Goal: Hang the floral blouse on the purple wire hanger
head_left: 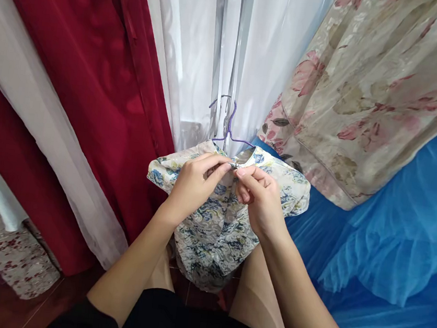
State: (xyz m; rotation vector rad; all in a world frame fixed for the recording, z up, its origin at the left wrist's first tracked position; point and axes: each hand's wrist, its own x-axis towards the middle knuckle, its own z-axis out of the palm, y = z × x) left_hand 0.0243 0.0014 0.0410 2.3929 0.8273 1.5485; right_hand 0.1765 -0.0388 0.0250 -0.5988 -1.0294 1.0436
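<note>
A small cream dress with blue and green flowers (pixel 215 227) hangs on a purple wire hanger (pixel 228 125) from a metal rail pole (pixel 226 54). My left hand (pixel 195 182) and my right hand (pixel 258 195) meet at the dress's collar (pixel 242 159). Both pinch the collar edge with fingertips pressed together, thumbs and forefingers almost touching each other. What fastening lies between the fingertips is too small to make out.
Dark red fabric (pixel 94 76) and white sheer fabric (pixel 177 38) hang at left and centre. A beige dress with pink flowers (pixel 368 97) hangs at right above blue tulle (pixel 390 247). A white garment with red specks (pixel 7 250) hangs low left over a reddish wooden floor (pixel 8 308).
</note>
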